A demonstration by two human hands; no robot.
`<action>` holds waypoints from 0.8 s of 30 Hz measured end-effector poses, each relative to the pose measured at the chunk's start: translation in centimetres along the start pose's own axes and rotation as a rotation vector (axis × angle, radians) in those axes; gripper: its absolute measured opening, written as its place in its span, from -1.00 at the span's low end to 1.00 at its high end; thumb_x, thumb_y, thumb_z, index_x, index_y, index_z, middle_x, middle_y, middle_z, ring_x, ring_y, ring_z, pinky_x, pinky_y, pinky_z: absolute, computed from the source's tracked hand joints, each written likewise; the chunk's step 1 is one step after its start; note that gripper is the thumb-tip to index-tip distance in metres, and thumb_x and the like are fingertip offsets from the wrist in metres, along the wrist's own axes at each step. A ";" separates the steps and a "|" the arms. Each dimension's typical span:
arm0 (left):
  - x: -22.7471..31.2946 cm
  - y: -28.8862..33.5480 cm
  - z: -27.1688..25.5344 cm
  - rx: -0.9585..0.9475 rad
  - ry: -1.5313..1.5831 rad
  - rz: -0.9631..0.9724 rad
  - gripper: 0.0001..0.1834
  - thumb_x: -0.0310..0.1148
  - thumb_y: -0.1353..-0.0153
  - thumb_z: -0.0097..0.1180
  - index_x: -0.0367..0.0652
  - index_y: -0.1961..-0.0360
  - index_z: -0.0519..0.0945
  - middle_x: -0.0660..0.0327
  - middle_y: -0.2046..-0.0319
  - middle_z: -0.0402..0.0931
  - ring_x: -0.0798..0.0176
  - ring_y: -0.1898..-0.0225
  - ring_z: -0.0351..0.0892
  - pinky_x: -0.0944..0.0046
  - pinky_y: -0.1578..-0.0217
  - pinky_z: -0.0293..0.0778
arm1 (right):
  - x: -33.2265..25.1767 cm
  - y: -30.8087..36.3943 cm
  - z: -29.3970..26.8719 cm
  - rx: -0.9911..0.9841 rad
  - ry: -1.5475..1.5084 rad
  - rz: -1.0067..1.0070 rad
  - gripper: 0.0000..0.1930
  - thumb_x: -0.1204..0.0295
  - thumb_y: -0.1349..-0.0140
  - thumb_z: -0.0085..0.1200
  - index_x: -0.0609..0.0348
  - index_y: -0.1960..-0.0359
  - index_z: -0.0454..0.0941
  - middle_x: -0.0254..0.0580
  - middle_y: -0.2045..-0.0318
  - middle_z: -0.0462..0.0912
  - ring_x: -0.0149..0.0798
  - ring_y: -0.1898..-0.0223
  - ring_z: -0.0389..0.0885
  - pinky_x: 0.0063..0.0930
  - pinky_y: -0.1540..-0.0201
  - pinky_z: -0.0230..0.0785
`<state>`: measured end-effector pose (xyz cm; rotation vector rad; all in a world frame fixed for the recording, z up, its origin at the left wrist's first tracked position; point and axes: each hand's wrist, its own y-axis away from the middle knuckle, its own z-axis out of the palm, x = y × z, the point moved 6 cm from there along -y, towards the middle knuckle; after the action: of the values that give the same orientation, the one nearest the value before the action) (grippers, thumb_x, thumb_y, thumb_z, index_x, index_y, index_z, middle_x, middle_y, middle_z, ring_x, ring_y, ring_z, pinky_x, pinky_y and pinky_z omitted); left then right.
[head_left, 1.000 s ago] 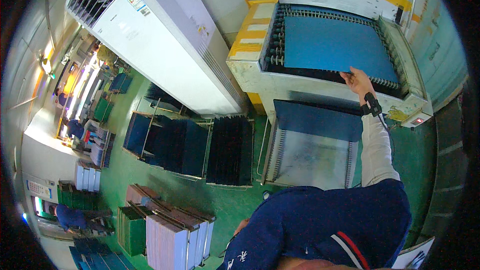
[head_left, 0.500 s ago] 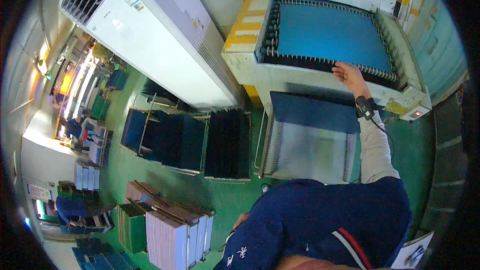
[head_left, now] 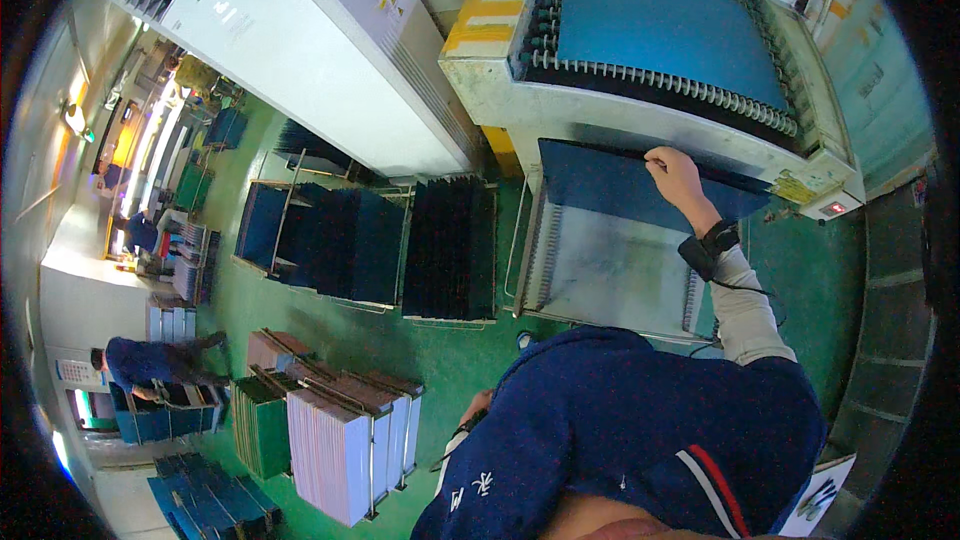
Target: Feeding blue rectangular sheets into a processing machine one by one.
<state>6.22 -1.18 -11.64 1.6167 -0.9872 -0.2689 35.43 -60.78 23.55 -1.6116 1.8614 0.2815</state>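
A dark panel point(head_left: 590, 175) already leans at the far edge of the stand point(head_left: 610, 270) by the curled right hand point(head_left: 673, 175), grip unclear like the left hand point(head_left: 479, 404)'s; a blue panel point(head_left: 665, 35) remains on the rollers point(head_left: 620, 72).

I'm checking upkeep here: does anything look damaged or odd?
Yellowish blotches on the roller machine's front right corner, beside the red light, contrast with its paler surface; stain or wear, I can't tell. The blue panel atop looks undamaged.
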 end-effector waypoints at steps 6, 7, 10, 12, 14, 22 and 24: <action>-2.6 -2.8 0.4 0.019 0.027 0.061 -0.46 -0.05 -0.12 0.07 -0.18 -0.05 0.54 0.00 0.01 0.55 0.04 -0.06 0.50 0.17 -0.05 0.36 | -1.1 1.8 0.2 0.020 0.168 -0.075 -0.83 0.45 -0.04 0.18 0.11 0.30 0.57 -0.14 0.25 0.56 0.00 0.12 0.49 -0.17 0.07 0.37; -3.6 -3.3 0.5 0.034 0.033 0.061 -0.46 -0.05 -0.12 0.08 -0.19 -0.05 0.54 0.00 0.02 0.56 0.04 -0.06 0.50 0.16 -0.05 0.37 | -1.4 1.7 0.6 0.023 0.150 -0.082 -0.83 0.45 -0.03 0.19 0.11 0.31 0.55 -0.14 0.26 0.55 0.00 0.12 0.49 -0.16 0.08 0.37; -3.5 -2.6 0.8 0.035 0.097 0.027 -0.46 -0.06 -0.11 0.10 -0.21 -0.03 0.56 0.01 0.05 0.57 0.06 -0.03 0.52 0.16 -0.04 0.38 | -1.4 1.5 1.4 0.034 0.175 -0.051 -0.83 0.49 0.00 0.20 0.16 0.34 0.52 -0.11 0.29 0.56 0.01 0.10 0.49 -0.17 0.07 0.36; -2.3 -0.8 0.3 0.039 0.171 0.000 -0.47 -0.07 -0.11 0.13 -0.22 0.00 0.57 0.03 0.07 0.59 0.09 0.01 0.54 0.16 -0.02 0.39 | -1.2 1.3 1.7 0.029 0.260 -0.044 -0.81 0.51 0.01 0.20 0.18 0.33 0.50 -0.08 0.33 0.58 0.05 0.11 0.51 -0.14 0.07 0.37; -2.1 0.8 0.3 0.063 0.285 -0.024 -0.49 -0.09 -0.10 0.16 -0.23 0.02 0.58 0.06 0.11 0.60 0.13 0.06 0.55 0.16 0.01 0.40 | -1.9 1.0 1.7 -0.049 0.282 0.049 -0.78 0.47 0.00 0.20 0.19 0.29 0.50 -0.06 0.31 0.59 0.07 0.12 0.53 -0.12 0.07 0.38; -4.2 0.4 0.8 -0.094 0.395 0.061 -0.46 -0.03 -0.13 0.11 -0.14 -0.06 0.55 0.12 -0.01 0.55 0.08 -0.05 0.51 0.12 -0.06 0.39 | 2.7 1.2 4.5 -0.191 0.562 0.080 -0.72 0.36 -0.05 0.13 0.18 0.19 0.53 0.04 0.29 0.62 0.10 0.19 0.57 -0.05 0.17 0.42; -5.6 -0.5 1.7 -0.055 0.439 0.079 -0.44 0.01 -0.10 0.14 -0.14 -0.02 0.57 0.10 0.05 0.59 0.08 0.00 0.54 0.12 -0.02 0.41 | 2.6 0.3 5.9 -0.213 0.570 0.085 -0.69 0.36 -0.05 0.15 0.20 0.16 0.53 0.06 0.24 0.61 0.09 0.15 0.57 -0.07 0.13 0.42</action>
<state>1.91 1.58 -14.41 1.4974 -0.6956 0.1110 36.98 -59.56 17.43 -1.8987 2.3949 0.0546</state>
